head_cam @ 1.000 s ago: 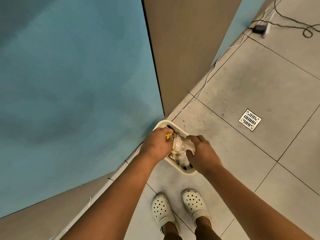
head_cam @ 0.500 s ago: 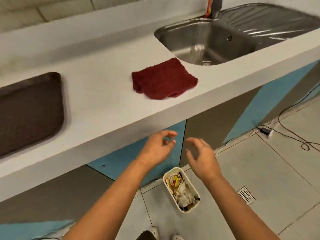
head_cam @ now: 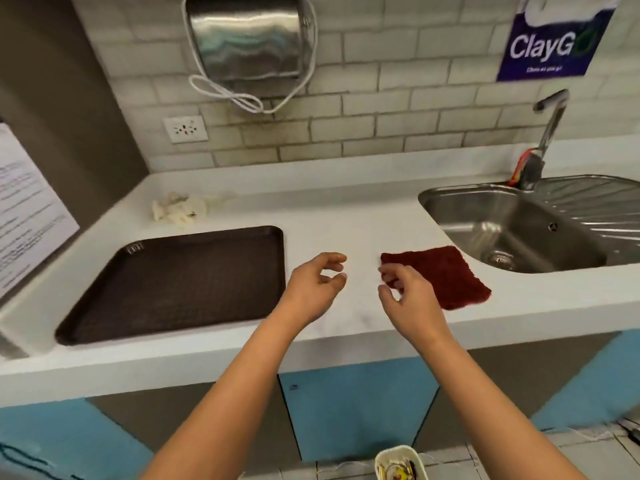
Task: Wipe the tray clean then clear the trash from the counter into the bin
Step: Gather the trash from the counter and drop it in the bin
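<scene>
Far left of the frame, a printed notice (head_cam: 27,209) hung on the dark wall panel. Just right of it, in the left middle, the brown tray (head_cam: 180,282) lay flat on the white counter (head_cam: 346,220), its surface looking bare and textured; likely a stiff, light plastic, best held by its raised rim if it needed shifting. Above the tray, toward the back wall, sat crumpled tissue trash (head_cam: 178,211), the one piece of rubbish seen on the counter; it looked soft, very light and squashable, so a loose pinch or scoop from the top would do, though bits could shed. In the centre, the left hand (head_cam: 317,289) hovered above the counter, fingers loosely curled, nothing in it. Just right, the right hand (head_cam: 407,296) was the same, relaxed and empty, its fingertips over the near corner of the red cloth (head_cam: 446,275); contact could not be told. The cloth lay flat near the counter's front edge, beside the steel sink (head_cam: 519,230) in the right of the frame; soft, limp, maybe damp. At the bottom centre-right, the white bin (head_cam: 400,464) stood on the floor below the counter, already holding scraps. Judged: tray done, tissue remained to be binned.
</scene>
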`<action>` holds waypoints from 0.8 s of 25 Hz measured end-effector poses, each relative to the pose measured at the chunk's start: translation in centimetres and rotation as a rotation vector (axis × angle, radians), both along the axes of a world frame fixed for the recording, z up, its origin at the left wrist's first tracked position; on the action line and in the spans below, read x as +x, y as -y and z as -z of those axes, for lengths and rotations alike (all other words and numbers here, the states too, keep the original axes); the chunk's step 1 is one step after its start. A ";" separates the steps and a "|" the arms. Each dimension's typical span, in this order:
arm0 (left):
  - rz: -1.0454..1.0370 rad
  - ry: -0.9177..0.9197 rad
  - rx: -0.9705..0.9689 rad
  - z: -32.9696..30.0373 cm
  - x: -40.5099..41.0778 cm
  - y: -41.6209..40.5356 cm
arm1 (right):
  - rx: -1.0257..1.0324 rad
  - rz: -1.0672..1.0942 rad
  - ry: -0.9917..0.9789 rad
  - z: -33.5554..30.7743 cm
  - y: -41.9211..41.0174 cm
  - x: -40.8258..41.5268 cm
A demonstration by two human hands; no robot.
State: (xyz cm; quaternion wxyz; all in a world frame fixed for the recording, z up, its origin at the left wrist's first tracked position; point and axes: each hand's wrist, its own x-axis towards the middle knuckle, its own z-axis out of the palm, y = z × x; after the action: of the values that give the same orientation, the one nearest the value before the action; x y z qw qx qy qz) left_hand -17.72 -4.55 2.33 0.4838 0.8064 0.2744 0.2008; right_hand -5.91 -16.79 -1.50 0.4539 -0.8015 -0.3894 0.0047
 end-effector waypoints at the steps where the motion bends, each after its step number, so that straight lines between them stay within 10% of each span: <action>1: -0.029 0.014 0.006 -0.6 -0.9 -1.5 | -0.005 -0.023 -0.003 -0.6 -1.9 -0.5; 20: -0.337 -0.050 0.014 -1.6 -14.8 -31.2 | -0.159 -0.167 -0.074 -2.2 -30.7 -10.4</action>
State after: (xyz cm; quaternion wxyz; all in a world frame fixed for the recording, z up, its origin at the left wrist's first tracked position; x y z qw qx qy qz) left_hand -32.51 26.67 3.96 0.4304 0.7572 0.4164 0.2608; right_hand -16.34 13.92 0.73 0.4010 -0.7990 -0.4362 0.1031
